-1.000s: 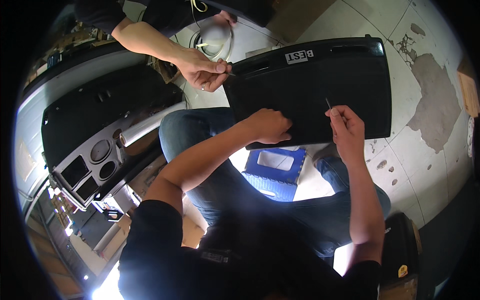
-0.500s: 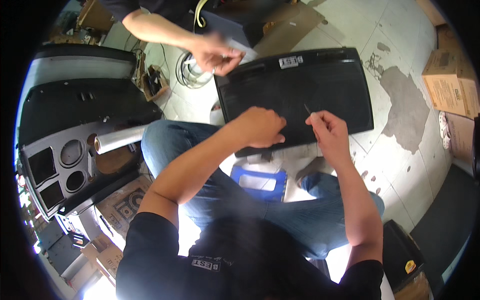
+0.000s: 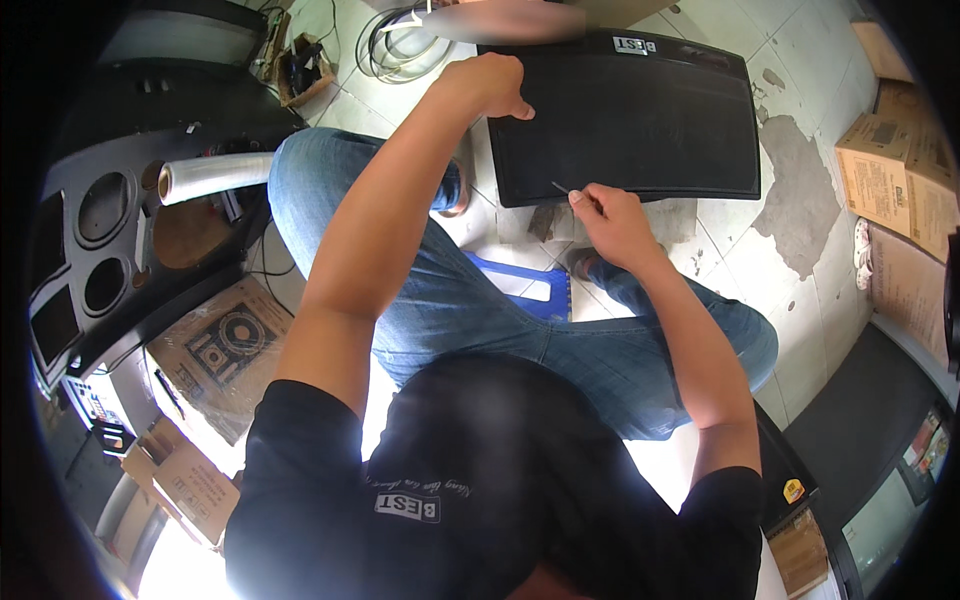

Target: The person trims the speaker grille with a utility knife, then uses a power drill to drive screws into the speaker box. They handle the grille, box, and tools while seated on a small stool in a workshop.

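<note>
Clock faces centred on the black panel (image 3: 640,125), 12 at top of view. Panel sits upper right of centre in view, ahead of the person's knees, white label (image 3: 632,45) on its 12 o'clock edge.

Right hand (image 3: 615,222): at 6 o'clock, just beside the near edge. Narrow pinch, thumb and fingers closed on a thin dark tool (image 3: 562,187), tip pointing to 10 over the panel. Contact with the surface: can't tell.

Left hand (image 3: 487,85): between 9 and 10, at the panel's left edge, thumb down toward the surface. Fingers curled out of sight, so can't tell whether it grips anything.

Another person's hand (image 3: 510,20), blurred, at 10 by the far left corner; grip unreadable.

Around it: cable coil (image 3: 368,45) between 9 and 10, plastic film roll (image 3: 225,178) near 9, blue stool (image 3: 558,285) at 7, cardboard boxes (image 3: 885,180) between 3 and 4.
</note>
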{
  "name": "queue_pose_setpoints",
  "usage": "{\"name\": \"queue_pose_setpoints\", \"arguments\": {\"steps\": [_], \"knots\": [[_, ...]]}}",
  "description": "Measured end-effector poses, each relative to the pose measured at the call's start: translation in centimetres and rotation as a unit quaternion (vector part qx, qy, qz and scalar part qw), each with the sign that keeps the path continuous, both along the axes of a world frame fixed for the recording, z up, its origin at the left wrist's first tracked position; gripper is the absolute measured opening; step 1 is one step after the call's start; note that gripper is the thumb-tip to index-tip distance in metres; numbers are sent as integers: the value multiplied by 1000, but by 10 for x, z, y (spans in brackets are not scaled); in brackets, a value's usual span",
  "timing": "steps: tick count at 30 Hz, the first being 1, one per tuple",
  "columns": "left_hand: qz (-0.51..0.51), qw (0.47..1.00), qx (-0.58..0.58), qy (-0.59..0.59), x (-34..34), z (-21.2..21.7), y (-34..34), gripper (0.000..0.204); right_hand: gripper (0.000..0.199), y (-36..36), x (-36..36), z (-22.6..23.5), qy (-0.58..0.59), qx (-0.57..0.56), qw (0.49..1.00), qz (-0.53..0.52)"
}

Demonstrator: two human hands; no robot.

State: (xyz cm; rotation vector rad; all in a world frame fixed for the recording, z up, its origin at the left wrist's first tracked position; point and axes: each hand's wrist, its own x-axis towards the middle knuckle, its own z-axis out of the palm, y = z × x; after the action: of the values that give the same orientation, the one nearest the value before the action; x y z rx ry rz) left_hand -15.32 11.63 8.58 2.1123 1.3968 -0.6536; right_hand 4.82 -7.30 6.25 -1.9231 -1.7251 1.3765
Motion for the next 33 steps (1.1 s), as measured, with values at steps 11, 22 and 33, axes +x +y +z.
{"name": "queue_pose_setpoints", "arguments": {"steps": [11, 22, 33], "knots": [[121, 992, -11, 18, -20, -26, -8, 59, 41, -41, -58, -57, 8, 69, 994, -82], [126, 992, -27, -7, -29, -52, 7, 67, 44, -51, -75, -76, 42, 77, 985, -149], [197, 967, -109, -116, -35, -65, 7, 48, 39, -47, -81, -63, -35, 119, 988, -96]]}}
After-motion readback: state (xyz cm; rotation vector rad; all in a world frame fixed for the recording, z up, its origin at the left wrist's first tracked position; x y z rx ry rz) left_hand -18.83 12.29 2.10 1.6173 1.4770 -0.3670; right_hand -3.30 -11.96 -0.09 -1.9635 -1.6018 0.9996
